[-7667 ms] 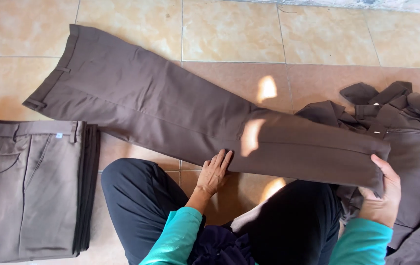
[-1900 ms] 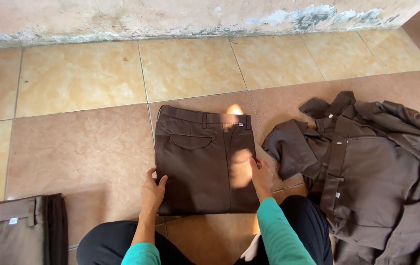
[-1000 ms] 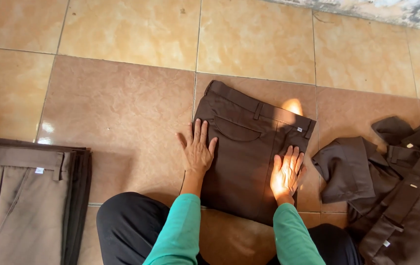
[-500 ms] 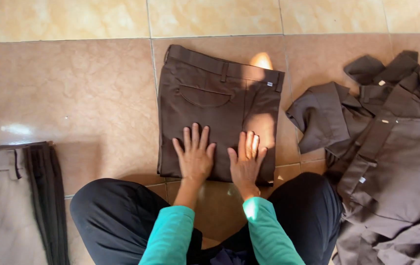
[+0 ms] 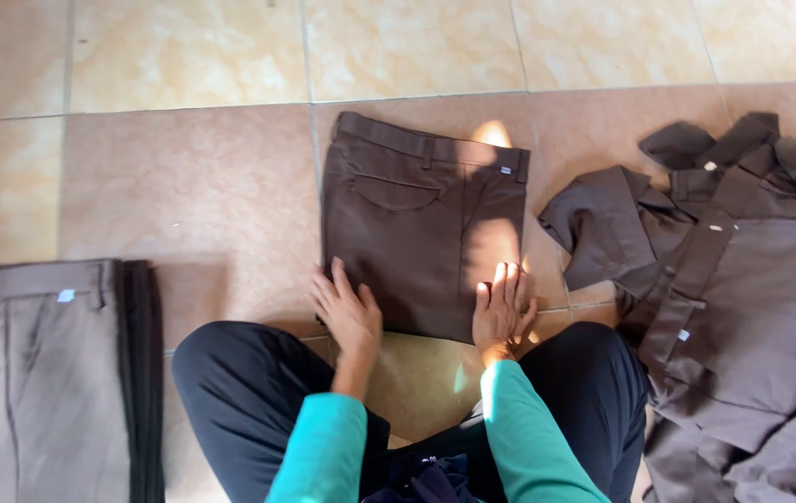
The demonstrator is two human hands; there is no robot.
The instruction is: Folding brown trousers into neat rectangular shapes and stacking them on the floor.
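Note:
A pair of dark brown trousers, folded into a neat rectangle, lies on the tiled floor in front of me, waistband at the far side. My left hand rests flat at its near left corner, fingers spread. At the near right corner my right hand lies flat on the fabric, fingers together. Neither hand grips anything. Both sleeves are teal.
A stack of folded grey-brown trousers sits at the left. A heap of brown shirts lies spread at the right. My crossed legs in black trousers fill the near edge. The floor is tan and reddish tile.
My hands have slid apart from the middle of the folded trousers' near edge to its two near corners. Earlier the trousers lay full length and were folded up.

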